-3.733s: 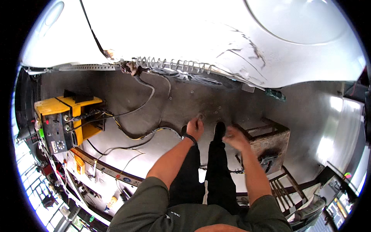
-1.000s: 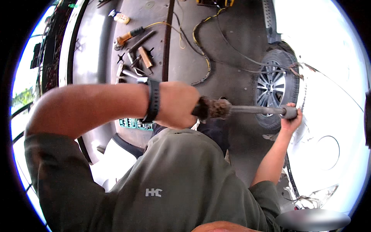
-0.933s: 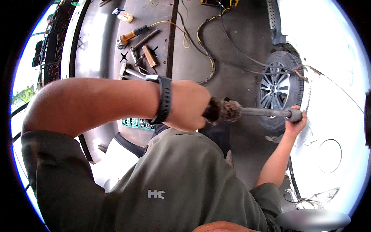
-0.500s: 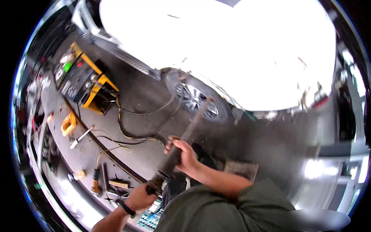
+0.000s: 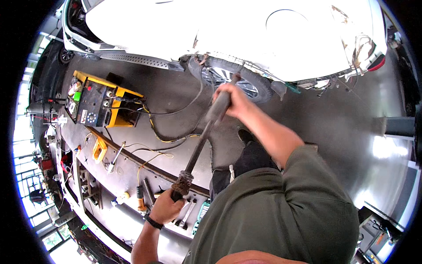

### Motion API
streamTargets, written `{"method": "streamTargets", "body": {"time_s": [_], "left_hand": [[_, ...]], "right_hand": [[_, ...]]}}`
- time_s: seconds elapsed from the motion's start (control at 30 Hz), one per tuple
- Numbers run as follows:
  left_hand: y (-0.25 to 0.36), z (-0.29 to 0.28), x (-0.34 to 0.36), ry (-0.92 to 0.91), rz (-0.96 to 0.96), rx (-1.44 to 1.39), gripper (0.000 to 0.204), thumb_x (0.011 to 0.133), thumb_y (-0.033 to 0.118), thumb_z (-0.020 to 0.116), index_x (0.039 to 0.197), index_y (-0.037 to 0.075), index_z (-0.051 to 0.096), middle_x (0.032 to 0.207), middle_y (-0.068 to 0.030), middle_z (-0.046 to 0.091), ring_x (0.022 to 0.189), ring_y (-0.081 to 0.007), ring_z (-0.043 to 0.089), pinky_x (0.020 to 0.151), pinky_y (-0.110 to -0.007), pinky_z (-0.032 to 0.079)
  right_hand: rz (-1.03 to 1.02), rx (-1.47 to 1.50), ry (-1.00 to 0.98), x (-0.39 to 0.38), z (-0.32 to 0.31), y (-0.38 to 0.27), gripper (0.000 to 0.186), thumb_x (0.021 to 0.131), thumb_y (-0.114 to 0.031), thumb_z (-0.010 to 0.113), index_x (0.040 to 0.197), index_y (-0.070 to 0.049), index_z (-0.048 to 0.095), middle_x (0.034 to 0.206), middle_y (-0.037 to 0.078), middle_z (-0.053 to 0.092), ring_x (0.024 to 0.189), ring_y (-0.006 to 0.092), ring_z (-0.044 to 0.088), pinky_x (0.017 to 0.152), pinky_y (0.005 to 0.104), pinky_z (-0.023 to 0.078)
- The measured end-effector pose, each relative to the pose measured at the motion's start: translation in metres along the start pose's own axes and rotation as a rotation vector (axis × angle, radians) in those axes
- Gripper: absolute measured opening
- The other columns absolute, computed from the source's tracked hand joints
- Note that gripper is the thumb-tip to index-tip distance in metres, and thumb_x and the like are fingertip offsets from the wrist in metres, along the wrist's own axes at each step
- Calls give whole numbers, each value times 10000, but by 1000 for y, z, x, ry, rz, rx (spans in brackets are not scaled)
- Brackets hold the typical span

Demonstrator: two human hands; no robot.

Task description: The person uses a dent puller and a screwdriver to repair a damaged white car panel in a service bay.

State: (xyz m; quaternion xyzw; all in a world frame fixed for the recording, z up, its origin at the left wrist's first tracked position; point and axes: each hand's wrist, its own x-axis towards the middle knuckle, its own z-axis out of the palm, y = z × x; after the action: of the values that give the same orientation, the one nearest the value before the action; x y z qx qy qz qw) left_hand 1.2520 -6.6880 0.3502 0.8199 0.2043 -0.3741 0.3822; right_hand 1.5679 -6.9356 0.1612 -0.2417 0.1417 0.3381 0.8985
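Observation:
Across the middle lies a long slide hammer, its rod slanting up and right toward the white car. Wrapped round its dark cylindrical weight is my right hand, arm stretched out toward the car. My left hand, with a dark band at the wrist, grips the near end, just below a rusty, lumpy collar. The rod's far tip overlaps the view of the car's rear wheel. Whether it touches the torn wheel-arch edge I cannot tell.
A yellow and black machine stands at left, with cables running over the floor. On the long bench lie a yellow handle-like piece, an orange-and-black power tool, several wrenches and a green tool case.
My right hand has slid the weight up the rod, away from my left hand and toward the car. My left hand keeps its hold on the end. The whole view has shifted.

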Motion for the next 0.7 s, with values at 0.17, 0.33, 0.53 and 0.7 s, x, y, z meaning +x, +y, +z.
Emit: {"method": "streamTargets", "body": {"time_s": [0.17, 0.33, 0.53, 0.7], "left_hand": [[-7, 16, -7, 37, 28, -46, 272, 890, 191, 662, 1045, -30, 629, 784, -63, 647, 702, -197, 605, 668, -366, 495], [-46, 14, 24, -1, 101, -73, 248, 882, 197, 660, 999, -19, 623, 756, -83, 630, 686, -185, 592, 645, -353, 488], [-112, 33, -15, -185, 9, 83, 308, 867, 217, 715, 1088, 11, 653, 901, -118, 739, 836, -233, 713, 740, -391, 545], [-152, 85, 10, 103, 106, -48, 328, 829, 147, 771, 1119, 31, 672, 967, -139, 762, 875, -244, 734, 775, -393, 561]], "right_hand": [[52, -80, 111, 66, -66, -57, 485, 872, -205, 740, 1216, -32, 447, 1053, 187, 600, 922, 302, 646, 888, 473, 569], [-166, 76, 187, 7, -2, -2, 328, 922, -181, 712, 1165, -53, 533, 1038, 152, 611, 921, 282, 675, 844, 498, 589], [-585, -1413, -386, -163, 5, 228, 217, 1084, -239, 517, 1127, -58, 629, 886, 175, 649, 830, 325, 656, 723, 476, 521], [177, 8, -125, -137, -5, 239, 231, 864, -136, 757, 1056, -27, 690, 989, 86, 676, 993, 228, 658, 947, 418, 500]]}}
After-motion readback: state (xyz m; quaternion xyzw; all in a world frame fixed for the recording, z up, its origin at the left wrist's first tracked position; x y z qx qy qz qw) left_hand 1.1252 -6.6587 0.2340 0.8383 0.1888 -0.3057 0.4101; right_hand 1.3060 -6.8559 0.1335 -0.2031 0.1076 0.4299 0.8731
